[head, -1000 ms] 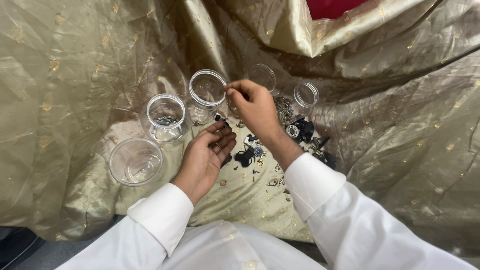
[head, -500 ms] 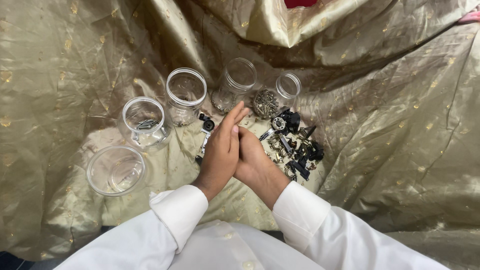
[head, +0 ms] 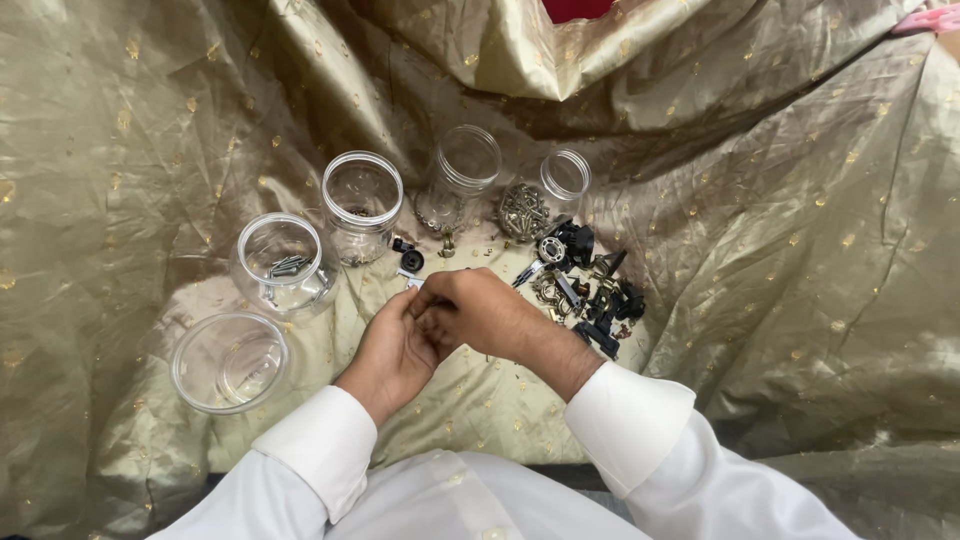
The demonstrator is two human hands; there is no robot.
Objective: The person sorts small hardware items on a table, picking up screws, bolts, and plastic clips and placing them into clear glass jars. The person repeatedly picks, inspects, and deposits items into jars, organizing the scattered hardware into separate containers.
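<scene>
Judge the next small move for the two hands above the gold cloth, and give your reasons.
Probably part the hands and show what the fingers pinch. The left hand and right hand are pressed together, hiding any small part between them. Five open clear jars stand in an arc beyond, and the pile of loose hardware lies to the right, so the piece likely goes into a matching jar.

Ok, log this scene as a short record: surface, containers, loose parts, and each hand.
surface: crumpled gold satin cloth with small dots
containers: five clear round plastic jars, all open, in an arc from lower left to upper right
contents: a few screws in the second jar from the left; the nearest jar looks empty
loose parts: pile of black and metal hardware pieces right of the hands
left hand: fingers meet the right hand's, held item hidden
right hand: curled over the left fingers
</scene>
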